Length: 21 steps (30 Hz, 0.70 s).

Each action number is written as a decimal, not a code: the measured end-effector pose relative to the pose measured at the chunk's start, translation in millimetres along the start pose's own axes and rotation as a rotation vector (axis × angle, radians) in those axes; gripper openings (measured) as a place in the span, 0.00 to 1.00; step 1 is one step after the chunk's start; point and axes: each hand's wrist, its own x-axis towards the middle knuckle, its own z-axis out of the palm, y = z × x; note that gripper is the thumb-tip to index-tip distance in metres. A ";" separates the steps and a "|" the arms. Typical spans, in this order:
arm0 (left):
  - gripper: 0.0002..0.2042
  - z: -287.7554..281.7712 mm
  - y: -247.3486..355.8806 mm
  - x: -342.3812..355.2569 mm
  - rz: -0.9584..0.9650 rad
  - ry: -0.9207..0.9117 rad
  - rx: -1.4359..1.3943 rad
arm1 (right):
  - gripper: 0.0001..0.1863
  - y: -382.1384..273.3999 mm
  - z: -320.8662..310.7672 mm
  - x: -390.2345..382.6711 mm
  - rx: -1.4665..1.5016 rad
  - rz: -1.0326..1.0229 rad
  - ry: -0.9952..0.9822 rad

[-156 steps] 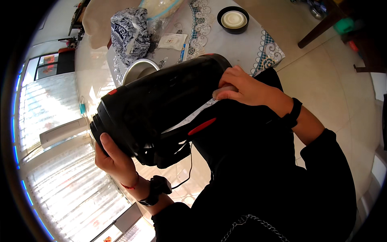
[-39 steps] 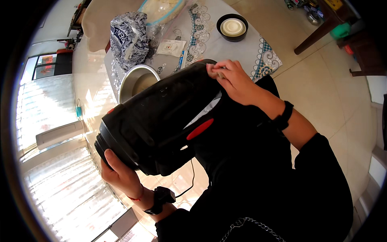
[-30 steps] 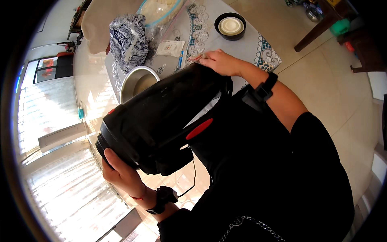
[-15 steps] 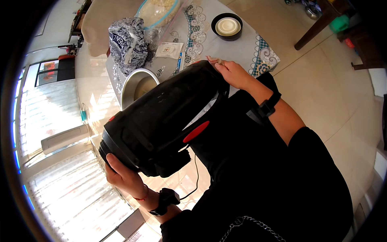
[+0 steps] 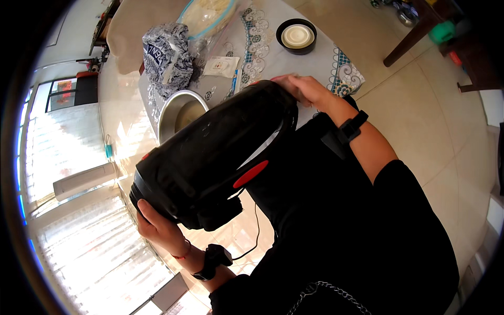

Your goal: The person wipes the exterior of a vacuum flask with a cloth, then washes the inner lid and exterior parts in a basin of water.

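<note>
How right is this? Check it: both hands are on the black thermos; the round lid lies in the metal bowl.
Wrong: the head view shows the round lid on the tablecloth, not in the metal bowl. Left hand and right hand are on the black thermos.

A home, shown by its patterned tablecloth (image 5: 323, 65), white curtains (image 5: 97, 236) and tiled floor (image 5: 412, 123).
</note>
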 end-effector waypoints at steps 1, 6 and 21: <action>0.22 0.3 -0.5 -0.5 -0.036 0.018 -0.029 | 0.23 4.3 -1.3 -4.0 0.230 -0.049 0.072; 0.22 -0.6 -8.0 -2.7 -0.095 0.059 -0.053 | 0.20 0.0 41.3 -36.9 -0.397 -0.678 0.218; 0.23 3.7 6.3 10.5 -0.056 -0.009 -0.093 | 0.10 24.1 44.1 -38.4 -0.558 -0.787 0.465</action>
